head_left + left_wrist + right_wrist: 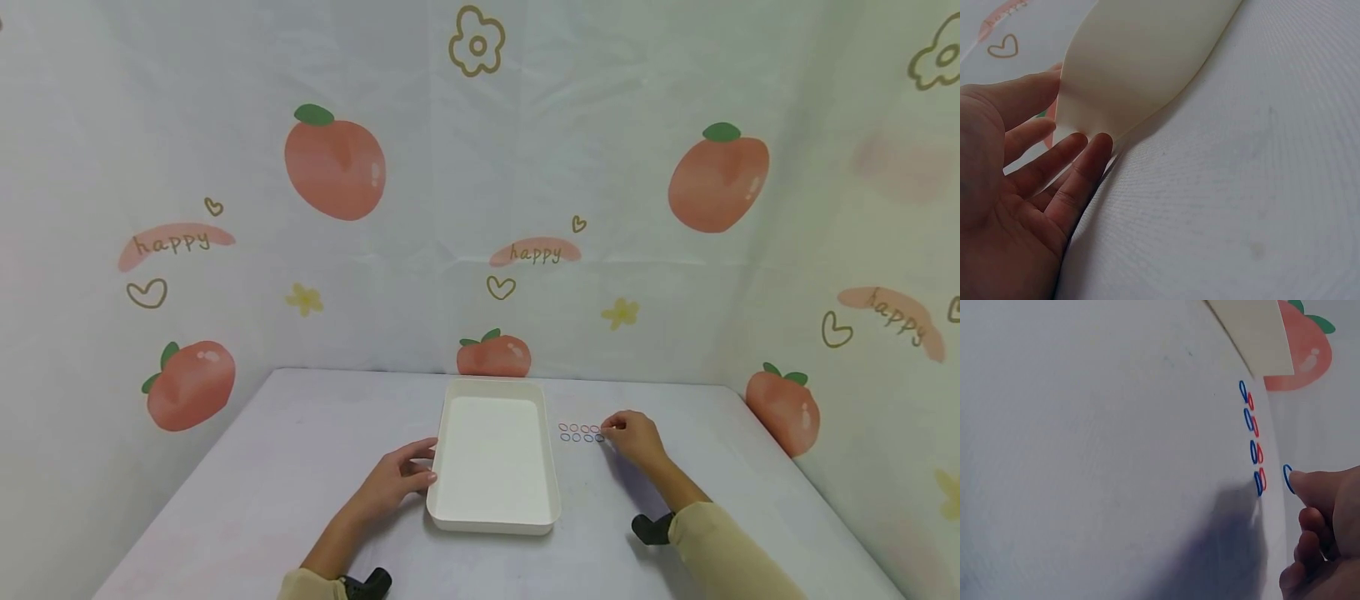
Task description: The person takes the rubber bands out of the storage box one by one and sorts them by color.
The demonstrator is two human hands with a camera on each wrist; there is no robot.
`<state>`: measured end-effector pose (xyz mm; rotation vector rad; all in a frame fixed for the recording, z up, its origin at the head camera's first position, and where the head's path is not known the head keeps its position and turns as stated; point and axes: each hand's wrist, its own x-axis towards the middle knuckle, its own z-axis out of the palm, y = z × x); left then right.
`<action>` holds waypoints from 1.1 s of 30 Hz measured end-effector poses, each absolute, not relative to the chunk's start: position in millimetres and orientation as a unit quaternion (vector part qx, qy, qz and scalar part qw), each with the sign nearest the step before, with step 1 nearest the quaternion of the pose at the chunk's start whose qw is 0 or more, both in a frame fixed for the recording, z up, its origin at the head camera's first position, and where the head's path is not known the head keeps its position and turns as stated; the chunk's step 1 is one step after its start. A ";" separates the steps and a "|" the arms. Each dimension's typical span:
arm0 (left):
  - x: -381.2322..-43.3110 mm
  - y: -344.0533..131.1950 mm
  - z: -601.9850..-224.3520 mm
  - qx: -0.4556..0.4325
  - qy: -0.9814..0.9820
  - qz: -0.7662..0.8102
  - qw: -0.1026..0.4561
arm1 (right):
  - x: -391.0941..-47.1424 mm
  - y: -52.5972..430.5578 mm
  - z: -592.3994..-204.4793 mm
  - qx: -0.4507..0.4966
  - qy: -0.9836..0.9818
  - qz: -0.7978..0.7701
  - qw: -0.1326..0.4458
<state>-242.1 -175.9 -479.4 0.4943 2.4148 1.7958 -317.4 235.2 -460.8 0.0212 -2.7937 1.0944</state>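
Observation:
A thin blue rubber band (pixel 1287 479) is pinched at the fingertips of my right hand (pixel 634 437), raised just off the tabletop in the right wrist view. Close by, thin rubber bands lie on the table in two neat rows, red ones (pixel 584 429) behind and blue ones (pixel 576 437) in front. The right-hand end of the rows is partly overlapped by that hand in the head view. My left hand (pixel 397 479) touches the left wall of a white rectangular tray (pixel 492 528) with relaxed, spread fingers (pixel 1075 181).
A white cloth covers the table (pixel 247 492). Behind it and at the sides hang white curtains (pixel 427 167) printed with peaches, hearts and flowers. The tray stands at the middle, left of the band rows. Both wrists carry black camera mounts (pixel 652 529).

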 end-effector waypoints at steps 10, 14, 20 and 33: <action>-243.4 -175.6 -480.6 0.161 0.786 0.595 0.052 | -319.2 254.6 -471.5 -0.040 -0.925 0.374 0.047; -244.6 -175.7 -481.9 0.160 0.786 0.595 0.050 | -320.4 256.7 -471.8 -0.039 -0.924 0.377 0.043; -244.9 -175.9 -483.1 0.156 0.784 0.598 0.050 | -321.4 255.4 -470.2 -0.037 -0.923 0.381 0.038; -245.0 -177.2 -483.5 0.162 0.792 0.586 0.046 | -325.4 249.7 -470.2 -0.055 -0.923 0.379 0.020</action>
